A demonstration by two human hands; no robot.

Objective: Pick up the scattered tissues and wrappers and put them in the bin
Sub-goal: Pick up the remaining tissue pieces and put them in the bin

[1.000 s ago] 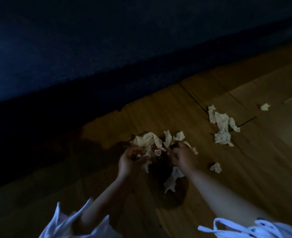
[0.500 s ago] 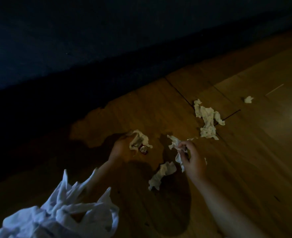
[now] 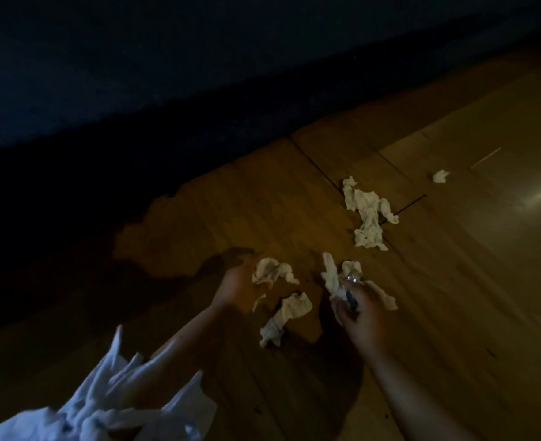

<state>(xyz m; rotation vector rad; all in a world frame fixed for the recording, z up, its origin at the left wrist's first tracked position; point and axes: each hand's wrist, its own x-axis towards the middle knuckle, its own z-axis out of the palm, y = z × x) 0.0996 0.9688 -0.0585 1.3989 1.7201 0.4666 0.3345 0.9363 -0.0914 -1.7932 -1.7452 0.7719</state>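
My left hand [image 3: 239,288] is closed on a crumpled white tissue [image 3: 272,270] just above the wooden floor [image 3: 438,313]. My right hand [image 3: 363,313] grips a bunch of tissues [image 3: 333,276] together with a small shiny wrapper [image 3: 353,278]. One loose tissue [image 3: 286,316] lies on the floor between both hands. A longer crumpled tissue [image 3: 368,214] rests farther off to the right, and a small scrap [image 3: 440,176] lies beyond it. No bin is in view.
A dark blue surface [image 3: 135,74] with deep shadow under its edge borders the floor at the back and left. A white plastic bag [image 3: 103,409] hangs at my left forearm in the lower left corner. A bright glare marks the floor at the far right.
The pile of tissues has been split: each hand has lifted a bunch and drawn apart. The shiny wrapper went from near my left hand to my right. One tissue stayed on the floor.
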